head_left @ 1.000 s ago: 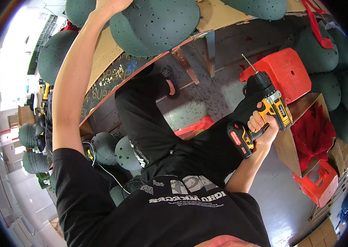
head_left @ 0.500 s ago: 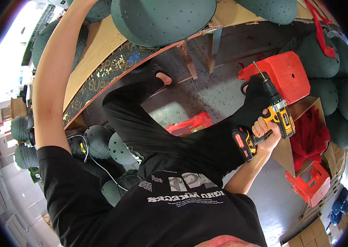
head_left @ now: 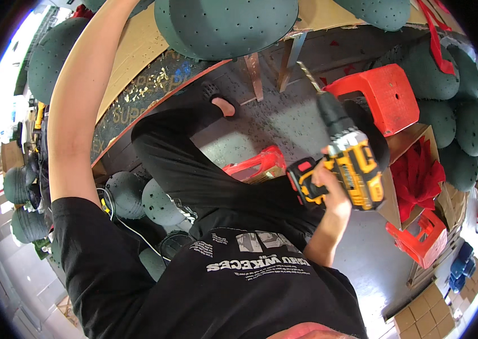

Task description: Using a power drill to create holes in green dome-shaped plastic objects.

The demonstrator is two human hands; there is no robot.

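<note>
My right hand [head_left: 334, 189] is closed around the handle of a yellow and black cordless drill [head_left: 357, 172]. Its long bit [head_left: 310, 77] points up and to the left, toward the table edge, and touches nothing. My left forearm [head_left: 83, 107] reaches over the table and out past the top edge, so the left hand is hidden. Nearest to that arm on the table is a dark green domed shell [head_left: 225, 28], dotted with small holes. Another holed green shell [head_left: 377, 11] lies farther right.
A cardboard-covered table [head_left: 137, 56] curves across the top. On the right are a red stool [head_left: 394, 101], stacked green shells [head_left: 470, 130], a box with red cloth [head_left: 420, 181] and another red stool [head_left: 420, 237]. A white cable [head_left: 137, 237] runs beside more shells at left.
My right hand has brought the drill left and raised it closer, its bit now tilting farther left. My left arm has shifted slightly right at the top.
</note>
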